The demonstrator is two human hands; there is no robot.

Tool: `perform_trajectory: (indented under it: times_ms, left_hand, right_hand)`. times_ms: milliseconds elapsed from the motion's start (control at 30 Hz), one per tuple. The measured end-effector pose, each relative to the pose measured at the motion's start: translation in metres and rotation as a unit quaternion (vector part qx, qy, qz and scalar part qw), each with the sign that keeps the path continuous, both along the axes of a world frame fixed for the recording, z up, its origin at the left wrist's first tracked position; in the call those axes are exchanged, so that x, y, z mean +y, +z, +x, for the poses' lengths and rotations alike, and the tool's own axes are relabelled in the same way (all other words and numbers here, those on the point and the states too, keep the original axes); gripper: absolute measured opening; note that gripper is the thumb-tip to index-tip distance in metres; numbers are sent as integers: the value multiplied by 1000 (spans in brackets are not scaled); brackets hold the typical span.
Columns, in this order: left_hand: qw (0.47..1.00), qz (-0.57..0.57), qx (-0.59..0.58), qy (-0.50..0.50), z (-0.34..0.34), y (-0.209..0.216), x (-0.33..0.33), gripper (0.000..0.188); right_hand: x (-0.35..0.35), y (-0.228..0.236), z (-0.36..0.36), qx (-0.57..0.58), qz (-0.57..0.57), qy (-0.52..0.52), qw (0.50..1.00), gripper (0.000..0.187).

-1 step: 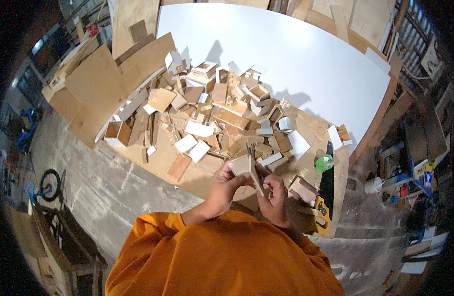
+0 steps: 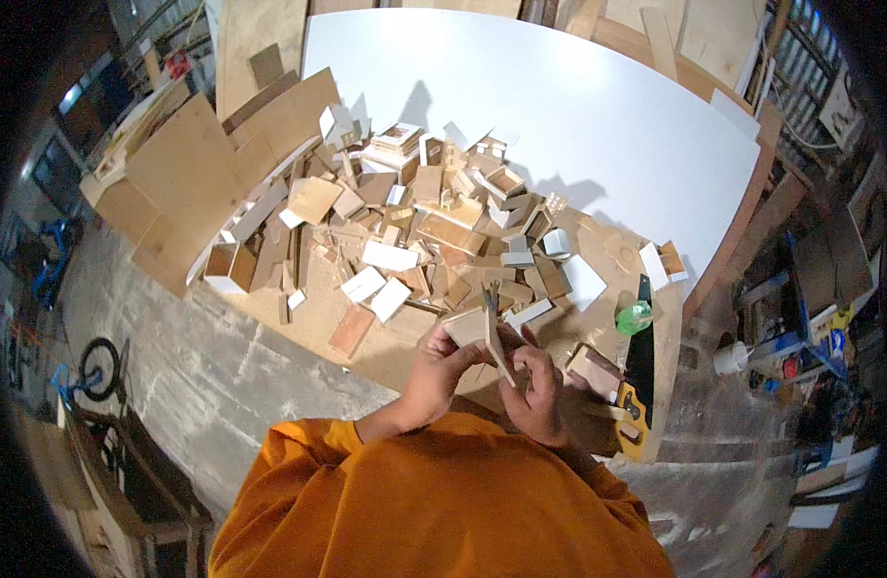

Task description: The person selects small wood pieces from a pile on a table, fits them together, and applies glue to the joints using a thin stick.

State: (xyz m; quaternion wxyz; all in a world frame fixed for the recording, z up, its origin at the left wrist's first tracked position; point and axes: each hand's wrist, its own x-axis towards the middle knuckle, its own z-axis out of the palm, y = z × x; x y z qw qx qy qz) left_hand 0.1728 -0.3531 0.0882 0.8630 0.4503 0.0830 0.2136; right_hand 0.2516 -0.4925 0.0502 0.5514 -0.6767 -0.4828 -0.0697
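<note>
My left hand point(image 2: 427, 380) is closed on a small pale wooden board point(image 2: 466, 328), with its thumb along the lower edge. In my right hand point(image 2: 536, 390), fingers and thumb pinch a thin wooden strip point(image 2: 498, 349) seen almost edge-on. The two pieces meet at an angle in front of my chest; whether they are joined or only touching I cannot tell. Thin dark pointed bits point(image 2: 492, 297) stick up just beyond the strip, and what they belong to is unclear. Both hands are over the near edge of a wooden work surface point(image 2: 313, 323).
A heap of wood offcuts and small boxes point(image 2: 448, 231) covers the middle of the surface. To the right lie a handsaw point(image 2: 639, 366) with a yellow handle, a green transparent object point(image 2: 633, 317) and a wood block point(image 2: 595, 371). A large white panel point(image 2: 559, 106) stands behind.
</note>
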Motion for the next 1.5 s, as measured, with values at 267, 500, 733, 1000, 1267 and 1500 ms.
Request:
perform_trajectory:
  times_ms: [267,500,733,1000,1267,1500]
  left_hand:
    - [968,247,-30,19,-18,7,15,27]
    - [878,454,-120,98,-14,12,17,31]
    - [838,506,-186,81,-15,5,17,30]
    - [781,583,-213,65,-16,18,13,31]
    - [800,567,-187,52,-22,16,7,39]
    - [798,573,-178,48,-26,13,10,54]
  right_hand:
    - [-2,63,-15,-40,-60,33,997,46]
    - [-11,56,-19,-77,5,36,996,47]
    - [-14,39,-17,-90,102,77,988,47]
    - [-10,19,-28,-23,177,42,983,32]
    - [-4,14,-35,-3,234,22,972,30]
    - [-5,12,-33,-15,229,49,972,29]
